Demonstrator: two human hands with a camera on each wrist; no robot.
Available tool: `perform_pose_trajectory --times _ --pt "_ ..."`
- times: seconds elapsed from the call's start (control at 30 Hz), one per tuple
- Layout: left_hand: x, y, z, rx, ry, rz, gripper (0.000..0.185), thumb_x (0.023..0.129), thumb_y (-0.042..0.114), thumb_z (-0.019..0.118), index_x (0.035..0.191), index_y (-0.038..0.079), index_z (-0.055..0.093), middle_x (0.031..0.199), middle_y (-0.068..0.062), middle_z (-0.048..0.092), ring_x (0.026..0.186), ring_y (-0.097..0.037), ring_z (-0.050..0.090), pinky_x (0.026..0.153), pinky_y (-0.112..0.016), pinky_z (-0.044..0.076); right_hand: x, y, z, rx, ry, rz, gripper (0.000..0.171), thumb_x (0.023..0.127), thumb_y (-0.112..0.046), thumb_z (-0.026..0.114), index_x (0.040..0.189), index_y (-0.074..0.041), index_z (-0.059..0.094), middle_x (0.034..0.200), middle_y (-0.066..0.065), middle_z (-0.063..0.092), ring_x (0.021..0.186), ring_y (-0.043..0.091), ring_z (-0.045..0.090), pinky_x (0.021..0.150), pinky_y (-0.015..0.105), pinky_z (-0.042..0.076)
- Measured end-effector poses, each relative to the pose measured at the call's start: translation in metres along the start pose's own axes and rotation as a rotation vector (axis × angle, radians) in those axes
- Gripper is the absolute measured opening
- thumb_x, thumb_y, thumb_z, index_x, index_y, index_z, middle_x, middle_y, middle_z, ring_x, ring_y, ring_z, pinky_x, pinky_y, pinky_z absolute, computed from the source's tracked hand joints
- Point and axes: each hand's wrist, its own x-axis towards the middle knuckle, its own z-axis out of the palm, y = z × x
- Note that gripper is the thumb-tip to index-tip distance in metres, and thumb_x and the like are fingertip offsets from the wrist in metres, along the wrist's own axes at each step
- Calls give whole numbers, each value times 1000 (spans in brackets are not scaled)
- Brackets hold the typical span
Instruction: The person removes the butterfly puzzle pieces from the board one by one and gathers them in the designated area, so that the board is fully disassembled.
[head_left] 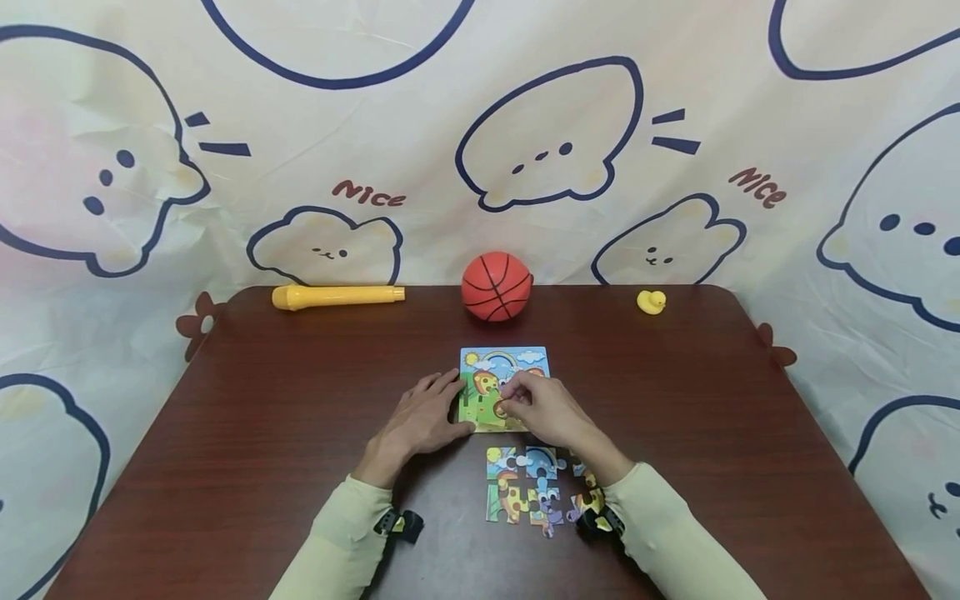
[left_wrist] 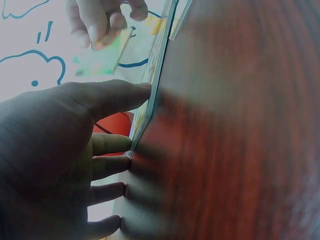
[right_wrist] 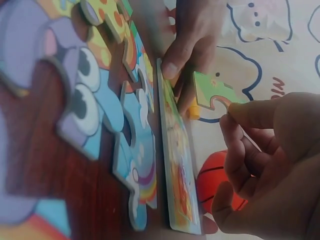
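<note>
A square puzzle board [head_left: 517, 357] with a rainbow and sun picture lies on the table in front of me. My left hand [head_left: 422, 419] rests at its left side; in the left wrist view the thumb touches the board's edge, fingers extended. Above the board, my right hand [head_left: 553, 412] pinches a green puzzle piece [right_wrist: 209, 92] between thumb and index finger; the right wrist view shows it held clear of the board. Nearer to me lie several loose puzzle pieces [head_left: 542, 461], some partly hidden under the right forearm.
Along the table's far edge are a yellow toy microphone [head_left: 339, 297], a small red basketball [head_left: 496, 287] and a yellow rubber duck [head_left: 651, 302]. Behind the dark wooden table [head_left: 300, 400] hangs a cartoon-printed cloth [head_left: 427, 142].
</note>
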Motion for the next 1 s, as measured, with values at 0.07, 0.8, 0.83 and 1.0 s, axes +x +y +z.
perform_pose_trajectory --times 0.07,0.8,0.83,1.0 --pt "0 -1 0 0 2 -3 78 85 49 68 149 16 40 159 -6 29 147 -32 25 115 -57 25 -5 0 -2 11 1 7 7 89 -26 71 89 -24 65 77 -9 61 67 9 53 59 25 45" --pt "-2 1 -1 -9 6 2 76 85 49 68 148 16 41 159 -5 30 147 -31 25 115 -55 25 -64 10 -7 13 -151 -94 5 91 -27 68 88 -27 64 74 -14 62 59 1 50 54 20 44" --pt "-2 1 -1 -11 8 2 76 85 49 68 148 15 41 159 -5 30 147 -32 25 115 -55 25 -65 10 -6 17 -166 -93 5 91 -27 67 88 -28 64 75 -14 63 60 0 51 54 20 44" --pt "-2 0 -1 -18 9 0 76 84 49 68 148 15 42 159 -5 30 147 -32 25 115 -56 24 -72 8 -2 33 -221 -110 6 90 -29 69 87 -28 63 78 -15 67 60 -1 54 53 20 46"
